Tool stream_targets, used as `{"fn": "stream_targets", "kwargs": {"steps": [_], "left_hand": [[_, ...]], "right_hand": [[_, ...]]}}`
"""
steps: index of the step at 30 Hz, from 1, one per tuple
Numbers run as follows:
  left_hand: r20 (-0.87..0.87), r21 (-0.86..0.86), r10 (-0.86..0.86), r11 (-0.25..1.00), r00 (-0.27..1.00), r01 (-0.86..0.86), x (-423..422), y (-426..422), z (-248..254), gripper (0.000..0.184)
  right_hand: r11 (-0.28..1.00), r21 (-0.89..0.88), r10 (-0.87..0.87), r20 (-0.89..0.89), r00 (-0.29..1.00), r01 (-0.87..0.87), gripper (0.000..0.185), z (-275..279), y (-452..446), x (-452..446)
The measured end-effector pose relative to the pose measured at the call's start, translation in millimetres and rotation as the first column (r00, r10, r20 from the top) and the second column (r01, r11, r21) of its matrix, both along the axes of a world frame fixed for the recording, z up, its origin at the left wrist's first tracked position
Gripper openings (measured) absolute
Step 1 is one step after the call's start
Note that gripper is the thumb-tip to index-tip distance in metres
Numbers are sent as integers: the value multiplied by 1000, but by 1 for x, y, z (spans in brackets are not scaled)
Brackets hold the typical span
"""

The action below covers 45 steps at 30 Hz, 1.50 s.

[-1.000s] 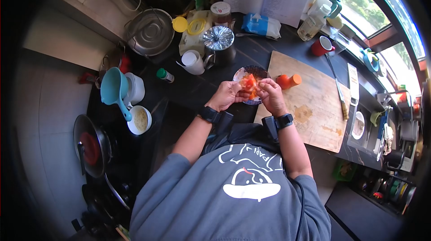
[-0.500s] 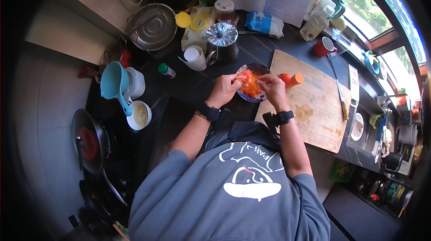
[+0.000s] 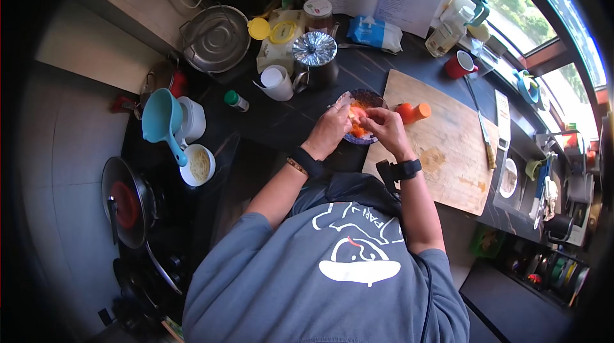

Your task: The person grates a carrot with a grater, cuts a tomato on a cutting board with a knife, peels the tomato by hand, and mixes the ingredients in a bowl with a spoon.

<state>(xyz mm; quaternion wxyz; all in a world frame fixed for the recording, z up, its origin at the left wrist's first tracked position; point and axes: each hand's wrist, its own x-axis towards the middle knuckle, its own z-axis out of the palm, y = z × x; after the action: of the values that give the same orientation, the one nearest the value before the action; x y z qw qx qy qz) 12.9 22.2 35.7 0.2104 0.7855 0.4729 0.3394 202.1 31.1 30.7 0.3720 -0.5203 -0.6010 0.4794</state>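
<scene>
My left hand (image 3: 329,131) is closed on a pinkish-red piece of tomato (image 3: 356,113). The fingertips of my right hand (image 3: 387,128) pinch the same piece from the other side. Both hands are over a patterned bowl (image 3: 362,141), which holds orange shreds that look like grated carrot and is partly hidden by my fingers. Just right of my right hand, a red tomato (image 3: 404,111) and an orange carrot stub (image 3: 421,111) rest on the wooden cutting board (image 3: 441,132).
A long knife (image 3: 481,119) lies along the board's right side. Behind the bowl stand a foil-topped pot (image 3: 316,68) and a white cup (image 3: 276,84). To the left are a green-capped jar (image 3: 236,101), a blue ladle-like scoop (image 3: 162,119) and a white bowl (image 3: 197,165).
My left hand has turned more over the bowl, its back now covering more of it. My right fingers have moved left and closed onto the tomato piece.
</scene>
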Motion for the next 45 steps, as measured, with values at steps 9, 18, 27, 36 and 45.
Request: {"fn": "stream_targets", "kwargs": {"steps": [9, 18, 27, 36, 45], "left_hand": [[133, -44, 0, 999, 991, 6, 0, -1, -3, 29], [347, -390, 96, 919, 933, 50, -16, 2, -12, 32], [727, -674, 426, 594, 538, 439, -16, 2, -22, 34], [349, -431, 100, 900, 932, 65, 7, 8, -23, 40], [433, -420, 169, 907, 885, 32, 12, 6, -12, 43]], "right_hand": [[998, -4, -65, 36, 997, 65, 20, 6, -4, -5], [961, -274, -151, -406, 901, 38, 17, -5, -9, -7], [905, -424, -350, -688, 636, 40, 20, -19, -8, 0], [918, -339, -371, -540, 756, 208, 21, -13, -4, 1], [968, -210, -216, -409, 887, 139, 22, -5, -12, 1]]}}
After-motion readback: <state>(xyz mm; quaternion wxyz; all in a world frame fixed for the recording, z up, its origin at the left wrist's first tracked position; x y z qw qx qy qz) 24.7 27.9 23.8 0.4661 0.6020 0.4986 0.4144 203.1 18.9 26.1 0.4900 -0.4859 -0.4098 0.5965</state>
